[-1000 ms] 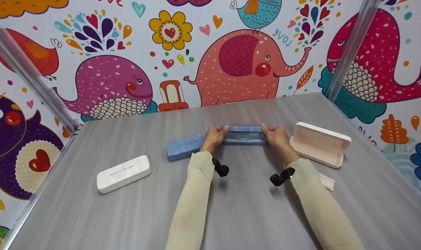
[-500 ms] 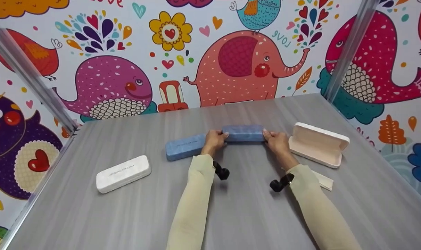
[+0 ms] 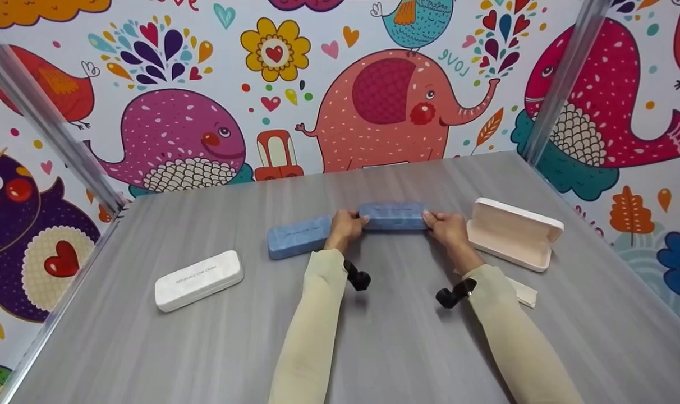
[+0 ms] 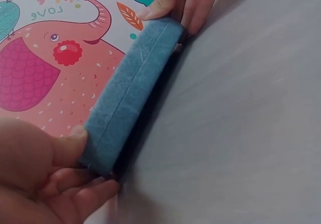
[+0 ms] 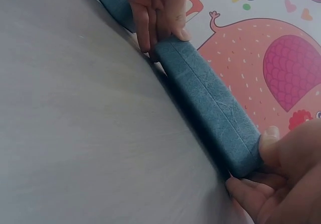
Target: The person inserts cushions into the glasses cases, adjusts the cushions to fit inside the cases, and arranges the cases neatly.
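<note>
A closed blue glasses case (image 3: 393, 216) lies between my hands near the back of the table. My left hand (image 3: 345, 229) pinches its left end, thumb on the upper side and fingers below. At the opposite end my right hand (image 3: 448, 229) grips it the same way. In the left wrist view the case (image 4: 131, 93) shows a seam along its side, with dark shadow underneath; whether it touches the table I cannot tell. Partly behind my left hand lies a second blue glasses case (image 3: 298, 238), also closed.
To the left sits a closed white glasses case (image 3: 200, 280) with printed lettering. An open white case (image 3: 514, 233) with a pale lining stands right of my right hand. A folded pale cloth (image 3: 525, 294) is partly hidden by the right sleeve. Patterned walls border the table.
The blue case between my hands was open a second ago, its inside visible; its lid came down by half a second ago. Since then both hands have stayed almost still.
</note>
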Demonstrator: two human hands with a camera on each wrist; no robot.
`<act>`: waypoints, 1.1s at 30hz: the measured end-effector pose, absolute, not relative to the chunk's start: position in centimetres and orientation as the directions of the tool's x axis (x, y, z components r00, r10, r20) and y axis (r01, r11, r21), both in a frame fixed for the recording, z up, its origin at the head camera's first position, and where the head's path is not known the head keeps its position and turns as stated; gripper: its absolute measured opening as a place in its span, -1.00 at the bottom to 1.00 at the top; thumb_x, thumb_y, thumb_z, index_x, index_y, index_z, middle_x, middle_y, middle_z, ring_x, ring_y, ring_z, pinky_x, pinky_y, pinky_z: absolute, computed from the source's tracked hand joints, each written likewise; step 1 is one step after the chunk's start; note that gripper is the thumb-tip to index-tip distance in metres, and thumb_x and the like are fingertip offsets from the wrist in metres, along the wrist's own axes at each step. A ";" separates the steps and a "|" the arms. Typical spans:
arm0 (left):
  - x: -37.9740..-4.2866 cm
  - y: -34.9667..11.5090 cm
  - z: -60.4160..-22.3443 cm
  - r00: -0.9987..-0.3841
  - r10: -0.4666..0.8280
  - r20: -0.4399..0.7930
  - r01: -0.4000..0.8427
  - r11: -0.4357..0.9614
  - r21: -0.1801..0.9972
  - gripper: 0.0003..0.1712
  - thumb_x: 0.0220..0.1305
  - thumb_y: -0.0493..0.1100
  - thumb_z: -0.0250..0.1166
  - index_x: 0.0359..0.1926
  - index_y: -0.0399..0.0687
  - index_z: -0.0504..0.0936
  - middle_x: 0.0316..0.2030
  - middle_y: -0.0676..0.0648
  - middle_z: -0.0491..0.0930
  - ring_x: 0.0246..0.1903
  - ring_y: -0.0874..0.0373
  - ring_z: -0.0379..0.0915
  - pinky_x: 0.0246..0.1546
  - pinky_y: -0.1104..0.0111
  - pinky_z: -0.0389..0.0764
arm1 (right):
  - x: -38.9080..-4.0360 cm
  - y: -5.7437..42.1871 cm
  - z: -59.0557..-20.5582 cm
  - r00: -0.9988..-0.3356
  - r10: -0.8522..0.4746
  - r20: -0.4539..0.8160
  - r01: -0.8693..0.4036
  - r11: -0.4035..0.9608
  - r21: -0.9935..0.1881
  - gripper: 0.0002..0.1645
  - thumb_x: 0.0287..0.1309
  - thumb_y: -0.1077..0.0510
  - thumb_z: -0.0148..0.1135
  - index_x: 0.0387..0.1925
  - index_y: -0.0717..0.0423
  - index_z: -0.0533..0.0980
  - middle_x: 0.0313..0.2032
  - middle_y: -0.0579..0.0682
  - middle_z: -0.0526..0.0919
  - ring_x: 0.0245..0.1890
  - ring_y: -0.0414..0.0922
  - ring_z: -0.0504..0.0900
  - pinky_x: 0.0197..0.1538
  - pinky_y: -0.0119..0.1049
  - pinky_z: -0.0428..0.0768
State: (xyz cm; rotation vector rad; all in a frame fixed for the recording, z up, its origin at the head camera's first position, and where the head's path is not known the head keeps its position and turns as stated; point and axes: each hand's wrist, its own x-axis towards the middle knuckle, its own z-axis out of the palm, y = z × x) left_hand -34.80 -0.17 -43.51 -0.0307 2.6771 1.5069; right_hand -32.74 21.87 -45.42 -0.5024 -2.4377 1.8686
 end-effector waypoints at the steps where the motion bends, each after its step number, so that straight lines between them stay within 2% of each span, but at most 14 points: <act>1: -34.8 -0.1 -43.5 -0.997 0.017 -0.069 -0.050 0.521 0.852 -0.76 0.40 -0.16 0.26 -0.18 -0.29 0.69 -0.09 -0.15 0.65 -0.19 0.09 0.37 -0.08 0.28 0.50 | -32.7 21.9 -45.4 -0.947 0.270 -0.171 0.237 0.231 -0.944 -0.46 0.45 0.07 0.12 0.29 0.35 0.42 0.29 0.28 0.47 0.22 -0.02 0.52 0.25 -0.21 0.58; 5: -34.7 0.0 -43.5 -0.998 0.014 -0.063 -0.046 0.518 0.854 -0.80 0.38 -0.18 0.27 -0.31 -0.26 0.66 -0.25 -0.09 0.58 -0.28 0.10 0.29 -0.24 0.35 0.36 | -32.6 22.1 -45.4 -0.947 0.266 -0.181 0.243 0.223 -0.944 -0.45 0.45 0.08 0.12 0.31 0.34 0.41 0.32 0.27 0.45 0.27 0.02 0.51 0.27 -0.21 0.56; 9: -34.7 0.1 -43.5 -0.999 0.018 -0.044 -0.028 0.514 0.857 -0.69 0.37 -0.21 0.28 -0.54 -0.17 0.52 -0.48 -0.03 0.48 -0.37 0.12 0.25 -0.33 0.37 0.28 | -32.7 22.4 -45.4 -0.952 0.242 -0.186 0.239 0.212 -0.948 -0.43 0.45 0.11 0.12 0.33 0.36 0.36 0.37 0.29 0.38 0.35 0.07 0.45 0.30 -0.18 0.52; 13: -34.7 0.2 -43.4 -0.999 0.029 -0.025 -0.007 0.510 0.860 -0.49 0.36 -0.24 0.29 -0.67 -0.04 0.24 -0.66 0.07 0.19 -0.50 0.14 0.12 -0.42 0.36 0.17 | -32.6 22.7 -45.3 -0.953 0.232 -0.194 0.244 0.212 -0.946 -0.42 0.42 0.10 0.16 0.33 0.34 0.37 0.38 0.27 0.37 0.35 0.06 0.44 0.34 -0.16 0.49; 15: -34.7 0.2 -43.4 -1.000 0.026 -0.016 0.000 0.506 0.863 -0.47 0.34 -0.26 0.30 -0.68 -0.04 0.20 -0.68 0.08 0.11 -0.53 0.14 0.06 -0.44 0.35 0.12 | -32.6 22.9 -45.3 -0.952 0.232 -0.199 0.251 0.217 -0.943 -0.41 0.40 0.08 0.19 0.32 0.31 0.39 0.35 0.26 0.40 0.32 0.02 0.46 0.36 -0.17 0.47; 18: -34.6 0.4 -43.4 -1.000 0.004 0.006 0.007 0.526 0.850 -0.50 0.31 -0.27 0.32 -0.67 -0.07 0.24 -0.65 0.06 0.17 -0.51 0.13 0.08 -0.44 0.37 0.12 | -32.6 23.2 -45.5 -0.948 0.240 -0.210 0.265 0.228 -0.937 -0.39 0.34 0.05 0.27 0.31 0.24 0.42 0.32 0.21 0.45 0.24 -0.09 0.54 0.37 -0.21 0.47; 23: -34.6 0.7 -43.4 -0.999 -0.023 0.026 0.008 0.569 0.823 -0.49 0.30 -0.28 0.33 -0.66 -0.09 0.21 -0.65 0.03 0.19 -0.51 0.11 0.09 -0.46 0.35 0.11 | -32.5 23.3 -45.6 -0.942 0.261 -0.211 0.272 0.225 -0.936 -0.37 0.25 0.04 0.38 0.28 0.17 0.46 0.29 0.17 0.49 -0.02 -0.29 0.65 0.27 -0.30 0.55; 26: -34.5 0.8 -43.5 -0.999 -0.031 0.037 0.012 0.577 0.817 -0.48 0.30 -0.30 0.33 -0.67 -0.08 0.21 -0.65 0.04 0.19 -0.53 0.12 0.08 -0.48 0.36 0.11 | -32.4 23.2 -45.6 -0.940 0.266 -0.214 0.278 0.233 -0.932 -0.36 0.22 0.02 0.40 0.28 0.15 0.48 0.28 0.16 0.52 -0.08 -0.32 0.65 0.21 -0.36 0.56; 33: -34.3 0.7 -43.6 -0.998 -0.028 0.049 0.024 0.578 0.815 -0.59 0.28 -0.33 0.31 -0.64 -0.14 0.33 -0.61 0.02 0.28 -0.49 0.10 0.13 -0.45 0.36 0.18 | -32.3 22.9 -45.2 -0.942 0.276 -0.189 0.272 0.304 -0.913 -0.35 0.15 0.00 0.47 0.23 0.20 0.54 0.20 0.18 0.61 -0.23 -0.33 0.59 -0.17 -0.55 0.53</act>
